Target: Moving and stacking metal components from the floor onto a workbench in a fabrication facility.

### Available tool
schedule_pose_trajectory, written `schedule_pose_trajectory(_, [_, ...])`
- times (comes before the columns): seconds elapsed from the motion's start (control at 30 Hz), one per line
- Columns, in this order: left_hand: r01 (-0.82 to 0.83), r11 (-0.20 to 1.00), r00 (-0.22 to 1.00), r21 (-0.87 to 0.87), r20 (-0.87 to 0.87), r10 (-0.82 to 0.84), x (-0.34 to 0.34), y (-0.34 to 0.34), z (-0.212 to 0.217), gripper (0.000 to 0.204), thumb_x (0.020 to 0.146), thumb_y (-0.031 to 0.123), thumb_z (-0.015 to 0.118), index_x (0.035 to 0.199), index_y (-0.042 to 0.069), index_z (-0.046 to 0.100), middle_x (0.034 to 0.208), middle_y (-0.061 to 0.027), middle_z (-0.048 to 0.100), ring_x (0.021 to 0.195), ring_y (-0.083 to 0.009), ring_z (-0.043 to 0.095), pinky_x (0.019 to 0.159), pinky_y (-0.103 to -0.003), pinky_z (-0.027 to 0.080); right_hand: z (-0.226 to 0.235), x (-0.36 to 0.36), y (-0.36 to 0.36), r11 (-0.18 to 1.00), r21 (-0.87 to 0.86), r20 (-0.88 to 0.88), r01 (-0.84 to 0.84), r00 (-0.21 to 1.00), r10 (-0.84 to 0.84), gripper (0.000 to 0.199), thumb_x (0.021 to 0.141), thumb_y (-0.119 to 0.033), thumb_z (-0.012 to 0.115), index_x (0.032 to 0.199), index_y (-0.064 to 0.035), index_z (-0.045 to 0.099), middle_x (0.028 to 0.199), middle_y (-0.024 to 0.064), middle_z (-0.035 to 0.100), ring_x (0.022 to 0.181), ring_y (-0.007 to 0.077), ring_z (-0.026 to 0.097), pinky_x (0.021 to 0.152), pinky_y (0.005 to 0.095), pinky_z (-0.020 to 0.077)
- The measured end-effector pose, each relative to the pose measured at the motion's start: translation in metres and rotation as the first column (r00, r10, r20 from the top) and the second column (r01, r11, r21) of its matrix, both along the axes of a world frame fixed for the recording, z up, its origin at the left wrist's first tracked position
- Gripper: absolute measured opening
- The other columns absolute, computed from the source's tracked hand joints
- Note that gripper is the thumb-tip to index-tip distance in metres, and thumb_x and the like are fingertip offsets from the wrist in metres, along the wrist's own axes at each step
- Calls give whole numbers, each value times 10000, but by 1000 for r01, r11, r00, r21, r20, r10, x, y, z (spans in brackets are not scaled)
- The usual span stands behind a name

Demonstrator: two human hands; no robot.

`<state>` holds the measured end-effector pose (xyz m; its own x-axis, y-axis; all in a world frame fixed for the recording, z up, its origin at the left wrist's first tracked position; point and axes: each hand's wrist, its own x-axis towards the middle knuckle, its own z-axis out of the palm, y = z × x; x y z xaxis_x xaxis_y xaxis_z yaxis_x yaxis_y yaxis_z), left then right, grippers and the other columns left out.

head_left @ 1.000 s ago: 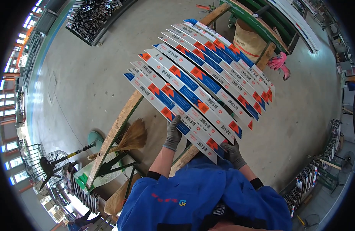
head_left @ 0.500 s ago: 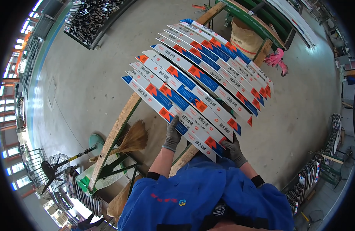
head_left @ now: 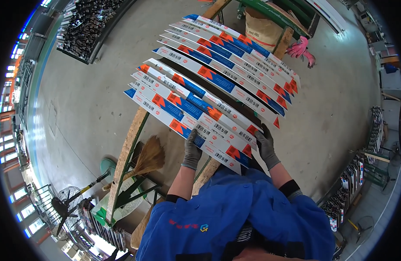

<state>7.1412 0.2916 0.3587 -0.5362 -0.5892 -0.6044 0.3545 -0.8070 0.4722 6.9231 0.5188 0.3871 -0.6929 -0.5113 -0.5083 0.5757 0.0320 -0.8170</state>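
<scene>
Long flat profile strips in white film with orange and blue printed patches lie side by side across a trestle. A nearer group of profile strips (head_left: 187,104) lies close together, with a dark gap between it and the farther profile strips (head_left: 222,52). My left hand (head_left: 192,150), in a grey glove, is closed on the near edge of the nearest strip, its thumb on top. My right hand (head_left: 266,147), gloved too, is bent round the right ends of the nearer group. Its fingertips are partly hidden at the far strip of that group.
The trestle has wooden rails (head_left: 127,161) on a green frame. A straw broom (head_left: 149,155) and a fan (head_left: 64,206) are at the left. Beyond the strips are a paper sack (head_left: 260,30) and pink gloves (head_left: 299,48). Stacked profiles (head_left: 85,26) stand far left.
My right hand has moved from the nearest strip's end to the farther ends of the near group. Those strips now lie tighter together, and the gap beyond them is wider. The view has shifted slightly.
</scene>
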Motion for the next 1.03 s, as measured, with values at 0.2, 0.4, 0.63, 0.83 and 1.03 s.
schedule_pose_trajectory(0.2, [-13, 1000, 1000, -6, 13, 14, 0, 2, 0, 486, 867, 223, 713, 1276, 16, 553, 1138, -112, 676, 1000, -260, 680, 893, -407, 570, -13, -21, 9, 989, 59, -53, -139, 988, 142, 560, 944, -320, 679, 1365, 17, 529, 1289, 117, 612, 1147, 172, 599, 990, 323, 487])
schedule_pose_trajectory(0.4, [-13, 1000, 1000, -1, 22, 13, -2, 1, 5, 491, 868, 235, 715, 1276, 15, 551, 1136, -115, 675, 1009, -264, 677, 897, -410, 569, 13, -37, 7, 953, 143, -2, -268, 963, 271, 546, 952, -368, 653, 1327, 20, 569, 1232, 105, 648, 1076, 164, 635, 960, 306, 500])
schedule_pose_trajectory(0.63, [-2, 1000, 1000, -3, 9, 2, -13, -2, 8, 477, 871, 237, 714, 1266, 15, 564, 1136, -119, 677, 1010, -264, 676, 905, -413, 564, 23, -45, 8, 879, 219, -30, -424, 897, 440, 573, 954, -404, 639, 1336, 16, 562, 1246, 107, 639, 1105, 167, 627, 943, 317, 520])
schedule_pose_trajectory(0.83, [-4, 1000, 1000, -13, -5, 4, -22, -3, 4, 477, 874, 238, 715, 1269, 15, 569, 1165, -113, 675, 1039, -256, 669, 936, -410, 550, 10, -53, 6, 977, 101, 70, -186, 981, 180, 583, 911, -360, 717, 1351, -13, 556, 1269, 97, 635, 1113, 166, 627, 958, 326, 527])
schedule_pose_trajectory(1.03, [24, 1000, 999, -20, -24, -25, -33, -3, 2, 490, 884, 259, 715, 1281, 14, 566, 1196, -109, 670, 1072, -258, 661, 966, -410, 533, -1, -60, 9, 983, 120, 115, -138, 986, 124, 578, 939, -362, 681, 1411, -72, 517, 1347, 67, 587, 1158, 175, 619, 951, 348, 545])
